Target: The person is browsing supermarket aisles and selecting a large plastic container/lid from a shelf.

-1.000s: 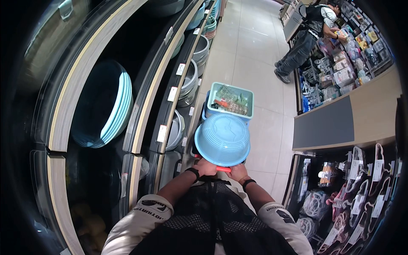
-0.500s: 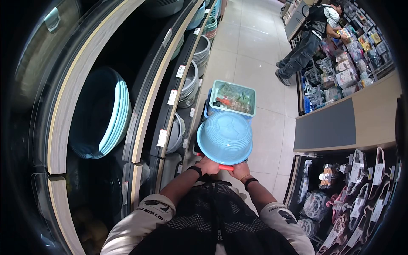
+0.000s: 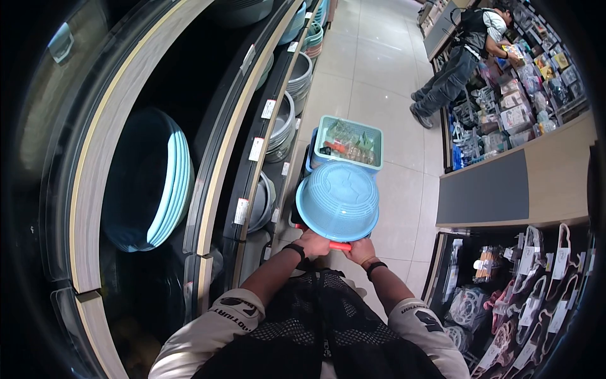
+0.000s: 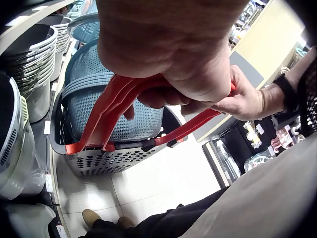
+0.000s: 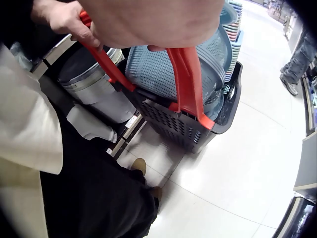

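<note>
The red handle (image 3: 340,246) of a dark perforated shopping basket (image 5: 163,119) is gripped by both hands, side by side. The fingers of the left hand (image 3: 310,242) are curled round it, and so are those of the right hand (image 3: 361,251). The shopping basket is packed with light-blue perforated baskets (image 4: 111,106), nested together. Above the handle a blue basin (image 3: 339,199) is seen bottom up, its rim just beside both hands. Beyond it, a pale green basket (image 3: 381,144) is filled with clear-wrapped items (image 3: 348,146), which cannot be made out fully. On the shelf to the left, grey buckets (image 4: 37,54) and aqua basins (image 3: 180,183) are stacked. To the right, hangers (image 3: 529,252) are displayed, and farther off a package (image 3: 513,54) is held by another person (image 3: 451,66).
</note>
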